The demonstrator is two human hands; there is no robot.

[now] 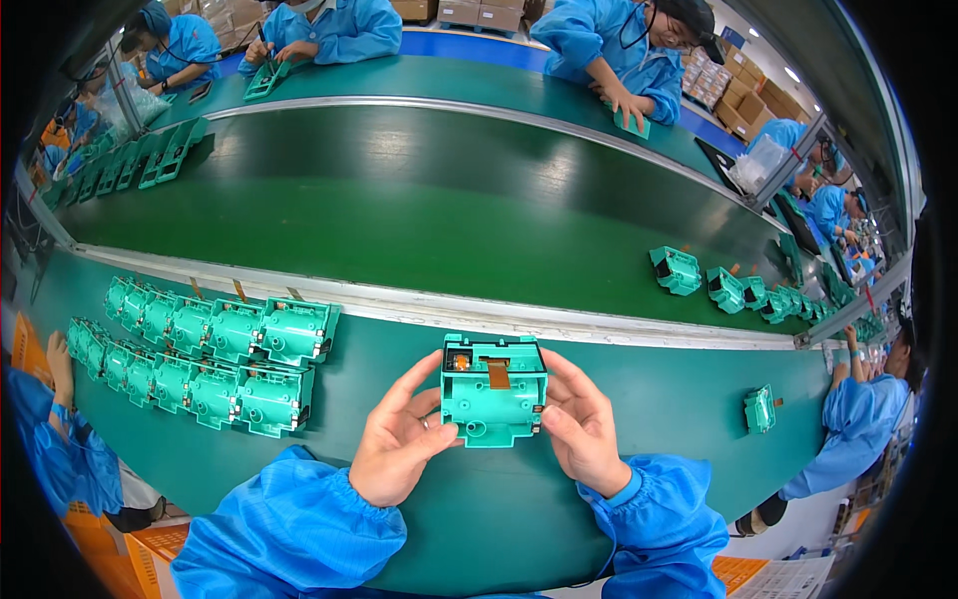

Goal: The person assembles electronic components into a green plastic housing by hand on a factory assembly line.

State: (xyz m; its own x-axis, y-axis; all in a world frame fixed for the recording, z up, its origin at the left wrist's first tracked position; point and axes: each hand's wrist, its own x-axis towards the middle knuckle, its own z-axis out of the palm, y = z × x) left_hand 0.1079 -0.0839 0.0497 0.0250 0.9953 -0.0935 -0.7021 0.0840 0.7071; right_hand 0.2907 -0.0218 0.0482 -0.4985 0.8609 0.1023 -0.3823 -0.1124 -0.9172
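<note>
Between my two hands I hold up a green plastic housing (499, 407) over the near table. A brown flat ribbon cable (499, 374) hangs over its front from a slot near the top, and a small copper-coloured part sits in the recess at its upper left. My left hand (404, 434) grips the left side, thumb at the lower corner. My right hand (584, 424) closes on the right side, its thumb on the front edge. Two rows of similar green housings (294, 331) stand on the table to my left.
Beyond the table's pale rail (399, 309) runs a green conveyor belt (429, 220), with green parts (170, 150) at far left and housings (677, 270) at right. A single housing (760, 409) lies on the table at right. Co-workers in blue sit opposite and at both sides.
</note>
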